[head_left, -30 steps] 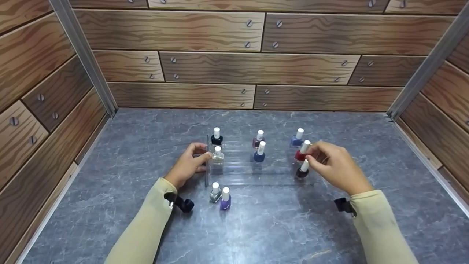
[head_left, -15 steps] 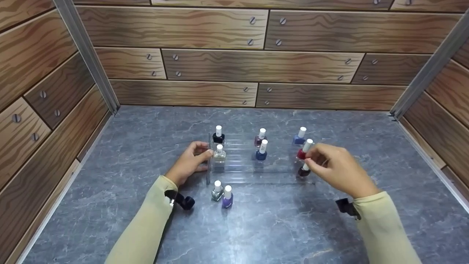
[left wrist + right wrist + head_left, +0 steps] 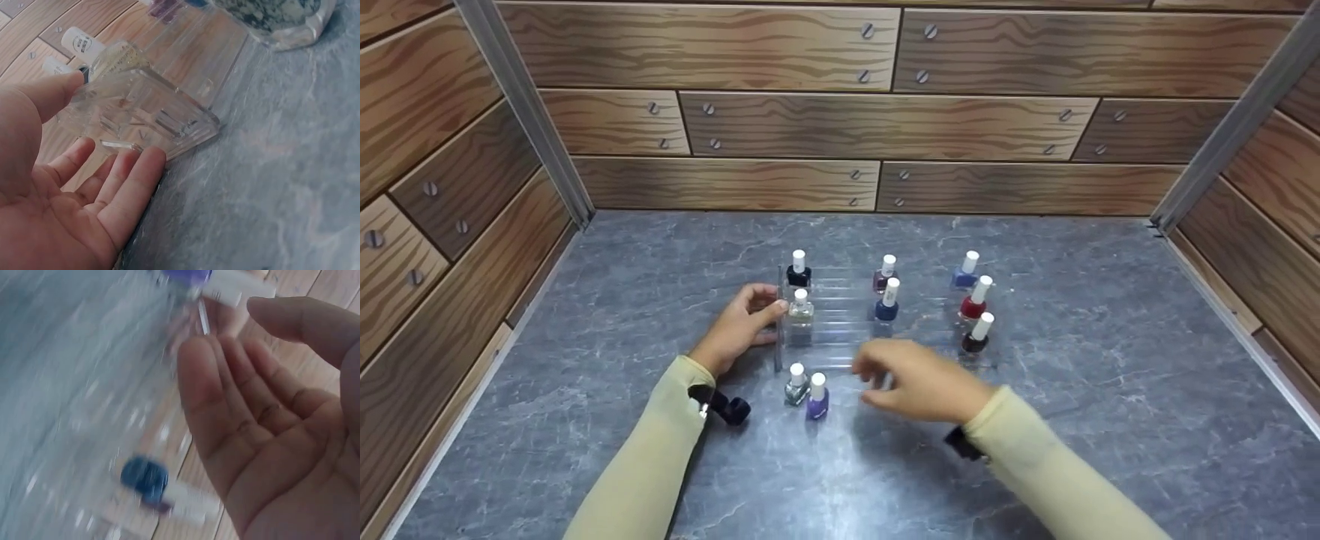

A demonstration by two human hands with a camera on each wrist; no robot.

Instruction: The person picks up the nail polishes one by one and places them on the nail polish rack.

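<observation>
My left hand (image 3: 739, 326) holds the left side of a clear stepped plastic rack (image 3: 169, 115), thumb at its upper edge and fingertips against the side panel. Nothing is in my right hand (image 3: 926, 379), which hovers in front of the rack with thumb and fingers apart. To its left on the table stand a purple nail polish bottle (image 3: 817, 397) and a glittery silver one (image 3: 796, 386). White-capped bottles stand on the rack: black (image 3: 799, 271), clear (image 3: 801, 309), maroon (image 3: 886, 276), dark blue (image 3: 887, 304), light blue (image 3: 966, 274), red (image 3: 975, 301) and a very dark one (image 3: 976, 337).
Grey marbled tabletop (image 3: 607, 420) lies under everything. Wood-patterned panels (image 3: 780, 124) wall in the back and both sides, with metal strips (image 3: 521, 105) at the corners. A black wrist strap (image 3: 727, 405) is on the left sleeve.
My right hand has left the dark bottle at the rack's right end and moved left and nearer, toward the purple bottle. My left hand stays at the rack's side.
</observation>
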